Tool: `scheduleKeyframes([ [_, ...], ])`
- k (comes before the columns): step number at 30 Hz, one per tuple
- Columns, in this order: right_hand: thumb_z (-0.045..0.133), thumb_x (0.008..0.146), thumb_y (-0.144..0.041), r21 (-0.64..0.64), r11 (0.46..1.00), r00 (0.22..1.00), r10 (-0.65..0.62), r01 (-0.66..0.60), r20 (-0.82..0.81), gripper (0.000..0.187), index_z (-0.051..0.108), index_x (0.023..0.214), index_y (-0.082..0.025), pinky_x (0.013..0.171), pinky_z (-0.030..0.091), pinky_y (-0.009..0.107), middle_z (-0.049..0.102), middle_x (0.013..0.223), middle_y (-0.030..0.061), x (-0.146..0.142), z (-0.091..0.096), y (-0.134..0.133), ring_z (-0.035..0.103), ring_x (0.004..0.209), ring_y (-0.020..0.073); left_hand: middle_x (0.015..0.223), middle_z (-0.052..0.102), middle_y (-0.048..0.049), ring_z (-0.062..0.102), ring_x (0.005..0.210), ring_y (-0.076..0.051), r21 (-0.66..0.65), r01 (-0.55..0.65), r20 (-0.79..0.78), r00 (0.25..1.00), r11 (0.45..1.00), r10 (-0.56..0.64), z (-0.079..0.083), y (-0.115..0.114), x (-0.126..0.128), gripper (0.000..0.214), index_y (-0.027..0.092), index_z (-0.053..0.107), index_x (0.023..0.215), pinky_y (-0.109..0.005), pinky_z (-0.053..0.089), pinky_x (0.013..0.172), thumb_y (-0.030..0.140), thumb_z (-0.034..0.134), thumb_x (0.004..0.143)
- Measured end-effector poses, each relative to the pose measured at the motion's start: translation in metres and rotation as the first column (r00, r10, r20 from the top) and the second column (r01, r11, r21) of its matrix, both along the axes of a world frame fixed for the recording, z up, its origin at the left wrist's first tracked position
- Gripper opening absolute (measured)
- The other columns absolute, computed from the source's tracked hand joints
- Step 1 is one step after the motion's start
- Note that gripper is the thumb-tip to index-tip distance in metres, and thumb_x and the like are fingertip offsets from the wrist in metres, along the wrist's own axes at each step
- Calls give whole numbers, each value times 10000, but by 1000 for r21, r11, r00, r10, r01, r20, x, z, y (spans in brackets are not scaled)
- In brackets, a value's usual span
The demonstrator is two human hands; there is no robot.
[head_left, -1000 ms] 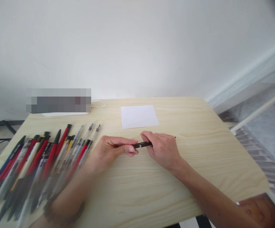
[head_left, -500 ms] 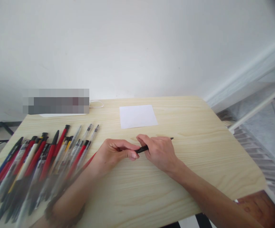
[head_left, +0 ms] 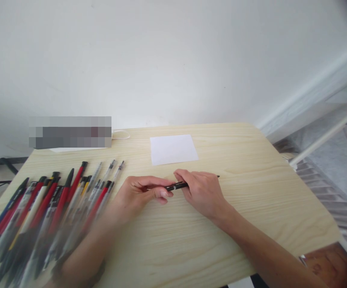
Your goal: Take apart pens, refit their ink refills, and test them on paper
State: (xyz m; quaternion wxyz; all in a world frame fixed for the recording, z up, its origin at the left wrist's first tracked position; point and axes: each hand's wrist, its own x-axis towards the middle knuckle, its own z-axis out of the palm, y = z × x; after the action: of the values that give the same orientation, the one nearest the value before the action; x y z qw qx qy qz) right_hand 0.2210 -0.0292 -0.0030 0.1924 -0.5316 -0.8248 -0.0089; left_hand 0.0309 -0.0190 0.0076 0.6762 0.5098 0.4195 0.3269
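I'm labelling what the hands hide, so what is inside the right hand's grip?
A black pen: part shows between the left hand and right hand; a dark tip, apparently the pen's, shows beyond. The gripped stretch is covered.

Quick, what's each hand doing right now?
Left hand: closed, pinching one end of the black pen.
Right hand: closed around the same pen, whose dark tip pokes out past the knuckles.

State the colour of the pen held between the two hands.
The pen is mostly black, best seen in the head view.
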Motion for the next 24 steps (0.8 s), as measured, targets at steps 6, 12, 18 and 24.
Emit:
scheduleKeyframes([
  [6, 441, 873, -215, -25, 1000, 1000, 11, -10, 21, 170, 608, 889, -194, 526, 258, 255, 661, 615, -15, -1, -1, -3, 586, 544, 117, 753, 731, -36, 661, 650, -133, 0, 14, -38, 999, 1000, -14, -2, -2, 3, 182, 175, 720, 893, -213, 549, 633, 192, 693, 714],
  [12, 453, 834, -226, -52, 997, 998, 57, -57, 7, 137, 587, 863, -213, 522, 228, 264, 648, 588, -34, -4, -3, -8, 585, 539, 123, 663, 714, -4, 629, 606, -99, -17, 37, -64, 997, 999, -38, 1, -3, 6, 103, 166, 722, 736, -156, 503, 604, 147, 742, 636],
  [18, 492, 744, -357, -68, 995, 996, 67, -71, -57, 234, 573, 889, -192, 577, 267, 281, 642, 706, -5, -7, 3, -9, 574, 652, 162, 593, 678, 31, 599, 515, -75, 48, -54, -109, 992, 997, 59, -5, 2, -3, 102, 177, 681, 735, -140, 480, 534, 211, 739, 658],
  [24, 425, 758, -605, -15, 1000, 998, 9, -11, -68, 456, 505, 636, -174, 604, 267, 293, 554, 610, 12, -6, 8, -5, 499, 617, 149, 692, 719, -5, 638, 591, -107, 94, -126, -187, 972, 988, 142, -5, 3, -4, 129, 195, 722, 791, -164, 507, 586, 257, 720, 678],
])
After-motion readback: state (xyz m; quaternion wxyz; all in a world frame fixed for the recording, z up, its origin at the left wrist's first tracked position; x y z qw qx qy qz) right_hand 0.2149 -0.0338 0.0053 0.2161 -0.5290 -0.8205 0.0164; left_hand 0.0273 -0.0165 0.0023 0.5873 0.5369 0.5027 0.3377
